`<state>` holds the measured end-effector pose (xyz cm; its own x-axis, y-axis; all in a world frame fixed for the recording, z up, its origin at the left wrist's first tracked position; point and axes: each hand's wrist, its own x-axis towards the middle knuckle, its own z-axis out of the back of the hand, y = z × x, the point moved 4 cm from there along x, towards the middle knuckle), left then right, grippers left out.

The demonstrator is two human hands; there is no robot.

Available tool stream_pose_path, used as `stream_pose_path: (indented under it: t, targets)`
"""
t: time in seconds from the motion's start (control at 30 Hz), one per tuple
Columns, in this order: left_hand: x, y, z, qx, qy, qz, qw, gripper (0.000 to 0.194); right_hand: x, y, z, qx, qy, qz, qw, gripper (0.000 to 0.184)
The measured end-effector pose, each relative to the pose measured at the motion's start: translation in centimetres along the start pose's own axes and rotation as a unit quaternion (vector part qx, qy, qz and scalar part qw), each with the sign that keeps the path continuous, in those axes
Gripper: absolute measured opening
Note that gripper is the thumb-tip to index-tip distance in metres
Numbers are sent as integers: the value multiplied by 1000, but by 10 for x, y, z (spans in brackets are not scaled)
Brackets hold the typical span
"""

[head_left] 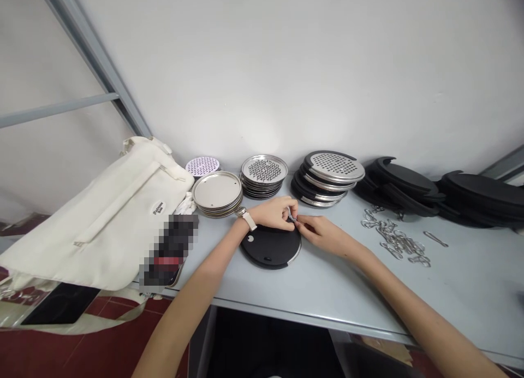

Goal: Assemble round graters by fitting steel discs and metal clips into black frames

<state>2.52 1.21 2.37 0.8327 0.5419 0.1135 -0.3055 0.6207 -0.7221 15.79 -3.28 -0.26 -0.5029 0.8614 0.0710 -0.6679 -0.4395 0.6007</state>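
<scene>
My left hand (278, 211), with a watch (248, 218) on its wrist, is bent over the far edge of a round black disc (268, 249) lying flat on the table. Its fingers close on a small metal wire clip (292, 218). From the right, my right hand (323, 233) pinches at the same clip with thumb and forefinger. Fingers partly hide the clip, and whether it passes through the disc cannot be made out. A silvery rim shows along the disc's right edge. Several loose wire clips (399, 241) lie in a heap to the right of my right hand.
Along the wall stand stacks of plain metal discs (216, 191), grater discs (264, 170), black-rimmed grater discs (333, 167) and black round covers (405, 178). At left are a lilac perforated disc (202, 166), a white bag (110, 219) and a partly blurred phone (174, 252).
</scene>
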Motion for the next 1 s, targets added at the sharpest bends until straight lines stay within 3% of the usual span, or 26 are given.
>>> stream_pose_path:
  t: [0.27, 0.5, 0.57, 0.7, 0.8, 0.93, 1.0]
  targets:
    - [-1, -1, 0, -43, 12, 24, 999, 20, 0, 0, 0, 8, 13, -3, 1000, 27]
    - [-3, -1, -3, -24, 7, 2, 1000, 21, 1, -2, -1, 32, 22, 0, 999, 26]
    - [-8, -4, -5, 24, -24, 6, 999, 24, 2, -3, -3, 43, 14, 2, 999, 28]
    - [-32, -17, -11, 127, -139, -9, 982, 33, 1, -2, -7, 48, -20, -7, 999, 29]
    - [-51, -27, -18, 180, -169, 9, 969, 35, -5, 3, -11, 38, -42, -13, 998, 29]
    - [-72, -50, -33, 152, -148, 10, 977, 34, -22, 16, -20, 37, -62, -28, 997, 29]
    - [-83, -66, -36, 71, -180, -4, 981, 29, -31, 24, -25, 42, -70, -26, 996, 28]
